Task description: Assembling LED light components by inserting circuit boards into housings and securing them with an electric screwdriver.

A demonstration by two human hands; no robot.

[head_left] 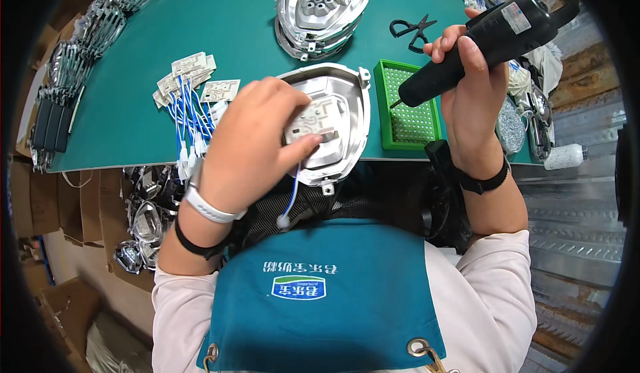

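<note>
My left hand point(257, 140) presses a small white circuit board point(313, 121) into a shiny metal reflector housing point(353, 116) at the table's near edge. A blue-and-white wire point(291, 196) hangs from the board toward my apron. My right hand point(470, 83) grips a black electric screwdriver point(490, 36) held up at an angle, its bit pointing down-left above a green screw tray point(407, 113).
A stack of metal housings point(320, 13) stands farther back on the green table mat point(220, 20). Loose boards with blue wires point(190, 90) lie left of my hand. Black scissors point(411, 28) lie behind the tray. More metal parts sit in boxes at lower left point(143, 220) and along the left edge point(100, 23).
</note>
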